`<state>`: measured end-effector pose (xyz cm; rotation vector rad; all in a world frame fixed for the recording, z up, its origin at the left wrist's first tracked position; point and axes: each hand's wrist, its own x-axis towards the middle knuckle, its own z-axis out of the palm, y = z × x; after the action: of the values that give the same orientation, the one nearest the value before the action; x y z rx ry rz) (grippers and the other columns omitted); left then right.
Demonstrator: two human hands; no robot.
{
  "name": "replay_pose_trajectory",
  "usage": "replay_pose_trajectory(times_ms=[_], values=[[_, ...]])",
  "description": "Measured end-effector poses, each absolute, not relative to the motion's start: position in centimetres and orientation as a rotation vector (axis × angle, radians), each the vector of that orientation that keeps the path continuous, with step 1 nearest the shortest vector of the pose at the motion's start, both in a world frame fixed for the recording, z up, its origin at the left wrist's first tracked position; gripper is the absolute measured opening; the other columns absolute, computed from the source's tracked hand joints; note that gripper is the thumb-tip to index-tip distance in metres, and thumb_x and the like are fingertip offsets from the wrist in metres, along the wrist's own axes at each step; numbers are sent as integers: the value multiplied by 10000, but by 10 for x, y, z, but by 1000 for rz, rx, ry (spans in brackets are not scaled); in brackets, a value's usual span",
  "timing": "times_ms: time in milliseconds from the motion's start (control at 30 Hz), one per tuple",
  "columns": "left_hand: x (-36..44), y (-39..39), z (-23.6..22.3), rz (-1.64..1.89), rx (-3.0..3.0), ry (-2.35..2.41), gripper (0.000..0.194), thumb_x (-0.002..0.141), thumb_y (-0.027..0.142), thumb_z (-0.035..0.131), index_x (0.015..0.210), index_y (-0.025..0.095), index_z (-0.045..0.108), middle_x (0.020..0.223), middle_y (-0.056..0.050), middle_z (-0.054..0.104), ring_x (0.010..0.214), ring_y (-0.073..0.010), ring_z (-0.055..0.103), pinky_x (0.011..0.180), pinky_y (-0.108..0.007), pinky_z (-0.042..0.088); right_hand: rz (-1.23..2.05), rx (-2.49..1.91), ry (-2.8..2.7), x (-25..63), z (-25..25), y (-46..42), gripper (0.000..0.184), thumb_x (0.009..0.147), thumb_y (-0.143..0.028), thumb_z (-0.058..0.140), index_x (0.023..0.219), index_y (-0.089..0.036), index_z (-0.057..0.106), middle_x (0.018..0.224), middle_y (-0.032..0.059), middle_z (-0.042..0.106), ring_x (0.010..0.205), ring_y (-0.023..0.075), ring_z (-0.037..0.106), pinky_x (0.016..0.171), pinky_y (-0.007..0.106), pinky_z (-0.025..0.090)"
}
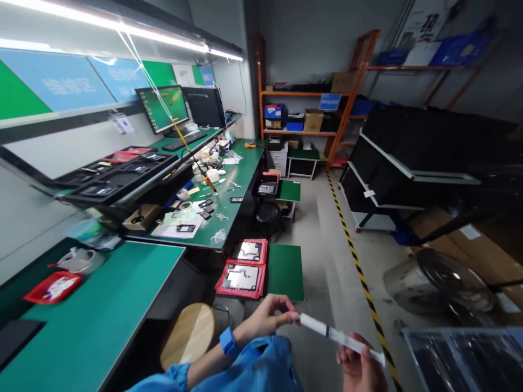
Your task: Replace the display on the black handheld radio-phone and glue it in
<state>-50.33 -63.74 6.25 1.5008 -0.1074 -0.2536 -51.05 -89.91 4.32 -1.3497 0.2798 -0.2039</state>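
Observation:
A white plastic syringe point(315, 325) is held out in front of my body, slanting down to the right. My left hand point(272, 317) pinches its tip end between thumb and fingers; whether a cap is there is too small to make out. Wrapped round the plunger end is my right hand point(362, 366), its thumb lying along the rod. A dark seal shows midway along the syringe, with white material filling the tip side. A blue band point(227, 341) circles my left wrist.
A small green table point(286, 272) carries red foam trays point(261, 269) with flat metallic parts. Workbenches point(114, 294) run along the left. A wooden stool point(188, 335) stands near my left arm. At right are a metal drum point(420, 288) and black-and-yellow floor tape point(359, 267).

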Motion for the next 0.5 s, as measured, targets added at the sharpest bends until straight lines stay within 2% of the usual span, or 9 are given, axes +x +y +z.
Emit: replay_pose_trajectory(times_ms=[100,200,300,400,500], values=[[-460,-656,61,-314,1495,-153,364,1083,515,770,1020,157,745,941,-17,770,841,-179,758,838,-375,665,-271,-1404,306,-472,47,-907,710,756,-848,886,961,-178,772,661,29,648,569,196,611,557,338,582],[-411,-670,68,-325,1517,-208,372,1088,532,757,1048,162,757,947,-21,775,855,-184,761,857,-384,666,-340,-1485,301,-430,67,-908,639,851,-776,876,1033,-174,762,910,75,737,691,184,650,655,318,621],[-359,-681,77,-271,1564,-226,378,1102,541,729,1061,166,757,979,-30,777,904,-198,764,900,-407,660,-358,-1566,213,-380,91,-910,600,877,-755,873,1037,-187,767,1085,90,720,832,184,665,722,286,616],[-308,-690,83,-191,1636,-225,374,1110,539,712,1072,169,749,1002,-34,765,918,-202,747,897,-405,647,-344,-1614,115,-324,106,-917,609,874,-789,859,980,-196,777,1121,104,724,982,228,693,830,305,607],[-262,-702,85,-91,1718,-244,335,1109,513,708,1081,180,740,1058,-48,751,970,-213,725,934,-421,627,-325,-1633,97,-273,105,-927,657,904,-832,803,984,-181,774,1083,129,758,926,246,703,850,348,603]])
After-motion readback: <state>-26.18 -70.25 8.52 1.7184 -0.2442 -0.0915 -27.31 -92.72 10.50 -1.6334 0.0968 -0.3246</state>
